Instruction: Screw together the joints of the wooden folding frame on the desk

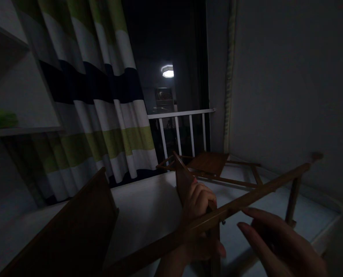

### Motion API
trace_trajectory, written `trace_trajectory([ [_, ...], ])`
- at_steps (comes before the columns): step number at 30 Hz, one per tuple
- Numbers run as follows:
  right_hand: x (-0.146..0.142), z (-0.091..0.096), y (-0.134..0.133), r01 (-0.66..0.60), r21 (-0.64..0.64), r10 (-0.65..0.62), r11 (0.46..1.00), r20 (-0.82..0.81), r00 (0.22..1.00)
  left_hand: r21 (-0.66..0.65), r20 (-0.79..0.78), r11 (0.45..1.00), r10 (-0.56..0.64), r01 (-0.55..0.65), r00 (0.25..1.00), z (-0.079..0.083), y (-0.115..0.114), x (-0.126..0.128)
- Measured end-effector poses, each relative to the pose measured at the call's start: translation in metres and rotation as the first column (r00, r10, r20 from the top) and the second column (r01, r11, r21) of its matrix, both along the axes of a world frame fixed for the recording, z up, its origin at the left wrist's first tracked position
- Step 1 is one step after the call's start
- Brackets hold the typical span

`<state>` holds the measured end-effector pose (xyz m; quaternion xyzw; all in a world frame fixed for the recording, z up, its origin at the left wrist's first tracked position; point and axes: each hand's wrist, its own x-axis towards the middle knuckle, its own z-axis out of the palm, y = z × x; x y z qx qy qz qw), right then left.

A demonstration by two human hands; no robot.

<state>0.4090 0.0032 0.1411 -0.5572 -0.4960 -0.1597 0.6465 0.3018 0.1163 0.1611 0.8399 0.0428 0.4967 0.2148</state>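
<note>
My left hand (198, 200) is wrapped round a brown wooden board (184, 179), behind a long wooden rail (246, 196) that slants across the front. The board's lower part is partly hidden by my hand and the rail. On the right, my right hand (278, 242) is close to the rail, its thumb and forefinger apart with nothing seen between the tips. Its palm is too dark to make out. A small dark round fitting (223, 222) sticks out under the rail, left of those fingertips. A short wooden crosspiece (292, 202) joins the rail's far end.
A dark wooden panel (70, 223) stands at the left. Behind my hands, another wooden frame with a flat panel (208, 163) lies on the pale surface (142, 204). Beyond are a striped curtain (102, 115), a white railing (183, 114) and a dark window. White shelving (24, 84) edges the left.
</note>
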Motion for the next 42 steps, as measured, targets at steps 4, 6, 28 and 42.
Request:
trace_trajectory([
  [4,0.003,0.014,0.011,-0.262,-0.061,0.268,0.963,0.140,0.953,-0.045,0.018,0.999,-0.021,0.022,1.000,0.000,-0.005,0.001],
  [6,0.005,0.012,0.013,-0.293,-0.081,0.301,0.953,0.127,0.945,-0.073,0.068,0.997,-0.018,0.023,0.998,-0.003,-0.007,0.004],
  [28,-0.003,-0.010,0.007,-0.231,-0.004,0.231,0.973,-0.056,0.971,-0.087,0.246,0.992,0.109,-0.090,0.963,-0.007,-0.014,0.015],
  [42,0.029,-0.032,-0.029,-0.240,-0.153,0.283,0.959,0.417,0.864,-0.054,0.267,0.988,0.152,-0.142,0.952,-0.011,-0.014,0.016],
])
